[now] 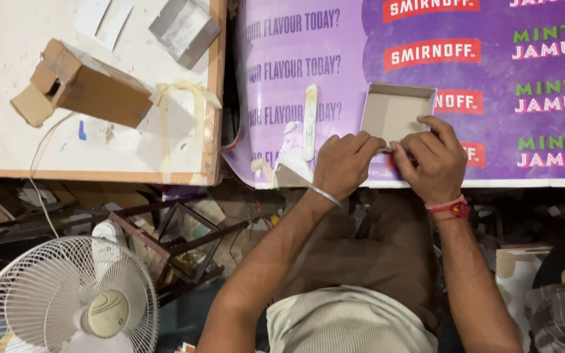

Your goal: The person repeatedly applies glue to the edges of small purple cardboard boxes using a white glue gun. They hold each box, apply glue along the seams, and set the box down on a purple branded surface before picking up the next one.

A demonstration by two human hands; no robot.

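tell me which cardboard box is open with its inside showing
The shallow tray-like box on the purple sheet, at both hands. The brown box lies on the white table, and the grey box is closed.

Near edge of small cardboard tray [397,111] hidden behind both hands' fingers [361,142]; contact there cannot be resolved. White fan [67,301] cut off at frame's lower left. Purple banner [426,78] runs off top and right.
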